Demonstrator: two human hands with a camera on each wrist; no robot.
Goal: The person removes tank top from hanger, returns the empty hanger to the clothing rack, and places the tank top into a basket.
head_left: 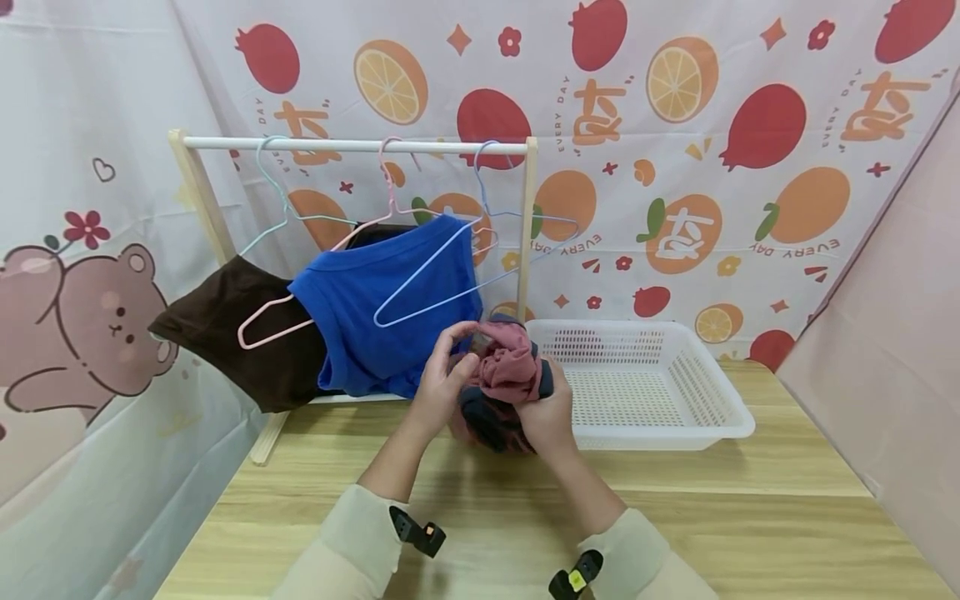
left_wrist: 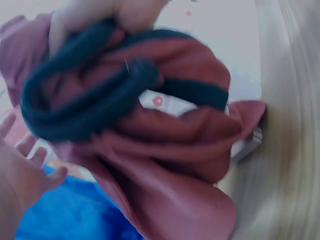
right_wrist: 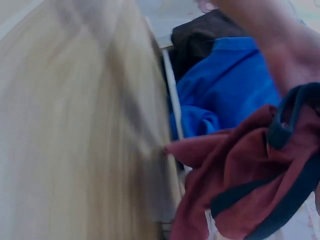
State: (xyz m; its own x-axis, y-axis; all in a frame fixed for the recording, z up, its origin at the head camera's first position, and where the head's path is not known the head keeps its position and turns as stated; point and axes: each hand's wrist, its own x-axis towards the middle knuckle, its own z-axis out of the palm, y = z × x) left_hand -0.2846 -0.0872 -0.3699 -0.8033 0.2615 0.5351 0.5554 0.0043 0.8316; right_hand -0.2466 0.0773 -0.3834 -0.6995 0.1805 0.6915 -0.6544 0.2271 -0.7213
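A crumpled dusty-red garment (head_left: 510, 367) with dark teal trim is bunched up above the table; its exact kind is hard to tell. My right hand (head_left: 549, 412) grips it from the right side, and in the left wrist view this hand (left_wrist: 112, 17) holds it by the trim. At the garment's left is my left hand (head_left: 442, 379), thumb and forefinger spread apart. The left wrist view has the left hand (left_wrist: 22, 175) with loose, parted fingers beside the cloth. In the right wrist view the garment (right_wrist: 250, 175) hangs in folds, most of the right hand being out of frame.
Behind the hands stands a rack with a white rail (head_left: 330, 145). A mint hanger (head_left: 273, 225), a pink hanger (head_left: 391, 187) and a blue hanger (head_left: 483, 192) hang there, with a dark brown garment (head_left: 255, 325) and a blue top (head_left: 390, 308). A white basket (head_left: 720, 408) sits at right.
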